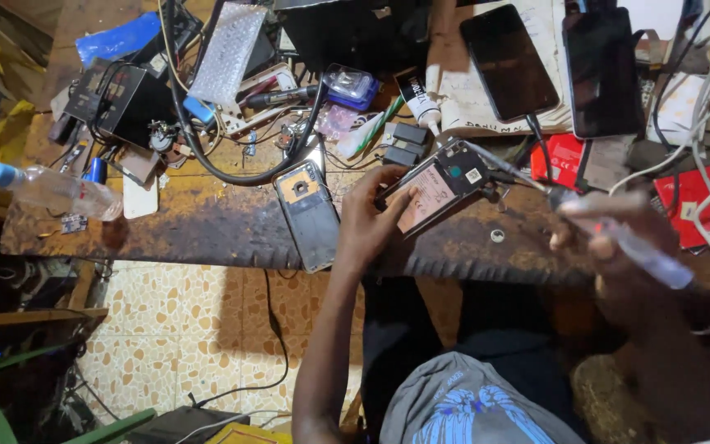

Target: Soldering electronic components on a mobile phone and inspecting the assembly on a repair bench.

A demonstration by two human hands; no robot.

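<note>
Both hands [371, 218] [610, 234] raised, fingers curled.

Both arms are bare from the wrist up to where they leave view; no sleeve, watch, ring or glove shows on either. The left hand [369, 220] is sharp, with slim fingers and short nails. The right hand [610, 234] is smeared by motion blur, so its details cannot be made out. Low in the view lies a grey shirt [474, 407] with a blue wing-like print and a line of small pale lettering above it. Above the shirt sits dark, near-black cloth [421, 321] over the lap, plain and unmarked; its cut cannot be told
</note>
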